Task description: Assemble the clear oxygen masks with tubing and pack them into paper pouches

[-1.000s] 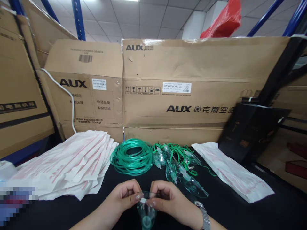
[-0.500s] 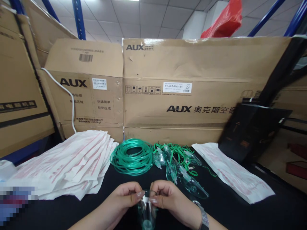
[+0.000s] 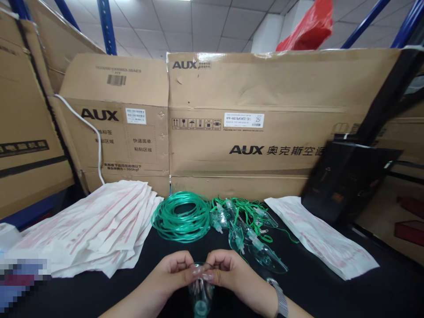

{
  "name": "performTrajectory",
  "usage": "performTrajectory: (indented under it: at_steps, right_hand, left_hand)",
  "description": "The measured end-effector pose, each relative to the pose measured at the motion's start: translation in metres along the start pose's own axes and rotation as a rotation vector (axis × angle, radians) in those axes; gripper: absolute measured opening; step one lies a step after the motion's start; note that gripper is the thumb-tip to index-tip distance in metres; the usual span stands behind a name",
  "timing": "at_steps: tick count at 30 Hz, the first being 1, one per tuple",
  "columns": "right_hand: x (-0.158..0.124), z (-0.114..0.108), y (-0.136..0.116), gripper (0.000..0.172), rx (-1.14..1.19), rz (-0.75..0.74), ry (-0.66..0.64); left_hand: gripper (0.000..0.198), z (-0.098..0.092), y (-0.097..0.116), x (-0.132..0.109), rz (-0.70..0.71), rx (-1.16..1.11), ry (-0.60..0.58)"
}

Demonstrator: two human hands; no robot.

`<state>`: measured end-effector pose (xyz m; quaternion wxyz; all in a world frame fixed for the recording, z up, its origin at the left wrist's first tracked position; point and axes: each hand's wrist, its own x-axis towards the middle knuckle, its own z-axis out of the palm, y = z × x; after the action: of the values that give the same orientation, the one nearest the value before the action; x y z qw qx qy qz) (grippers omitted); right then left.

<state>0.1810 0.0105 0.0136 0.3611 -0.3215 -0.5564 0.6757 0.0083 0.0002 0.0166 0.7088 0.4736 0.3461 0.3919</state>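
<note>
A clear green-tinted oxygen mask [image 3: 201, 297] is held between my two hands, low in the middle of the head view. My left hand [image 3: 177, 270] pinches its upper rim from the left side. On the opposite side my right hand [image 3: 228, 271] pinches the same rim, and the thumb tips nearly meet. Whatever lies under the thumbs is hidden. Beyond my hands lie a coil of green tubing [image 3: 181, 217] and, to its right, a cluster of similar masks [image 3: 265, 254] with green elastic straps [image 3: 250, 210].
A stack of white printed pouches [image 3: 96, 225] lies at left, and a single pouch [image 3: 321, 236] at right. Behind stand brown cardboard panels [image 3: 281, 101] and a black box [image 3: 347, 181]. The table surface [image 3: 314, 282] is black.
My thumbs have drawn closer together over the mask's rim, and the white patch between them is now covered. The mask has shifted slightly left. Both hands still grip it.
</note>
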Motion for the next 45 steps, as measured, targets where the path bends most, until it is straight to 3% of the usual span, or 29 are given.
performTrajectory:
  at_steps: [8, 14, 20, 28, 36, 40, 45]
  right_hand:
    - [0.001, 0.0, 0.005, 0.034, 0.025, -0.036, 0.021]
    - [0.0, 0.002, 0.004, 0.028, 0.076, -0.015, 0.059]
    - [0.0, 0.003, 0.003, 0.031, -0.001, -0.043, 0.067]
    - [-0.001, 0.007, -0.003, 0.04, -0.145, -0.079, 0.008]
    - [-0.003, 0.008, -0.002, 0.041, -0.21, -0.068, 0.026]
    - [-0.003, 0.008, 0.003, 0.037, -0.116, -0.056, 0.033]
    - [-0.001, 0.01, 0.007, 0.033, 0.245, 0.006, 0.018]
  left_hand:
    - [0.029, -0.001, 0.001, 0.003, 0.0, 0.062, 0.029]
    - [0.028, -0.002, 0.0, 0.002, -0.025, 0.025, 0.015]
    - [0.03, 0.001, 0.0, 0.002, -0.015, 0.085, 0.046]
    - [0.036, -0.009, -0.018, 0.013, 0.031, 0.18, 0.043]
    - [0.03, -0.011, -0.013, 0.011, 0.029, 0.187, 0.037]
    - [0.031, -0.011, -0.013, 0.01, 0.067, 0.212, 0.033]
    - [0.029, -0.013, -0.008, 0.009, 0.135, 0.199, 0.066]
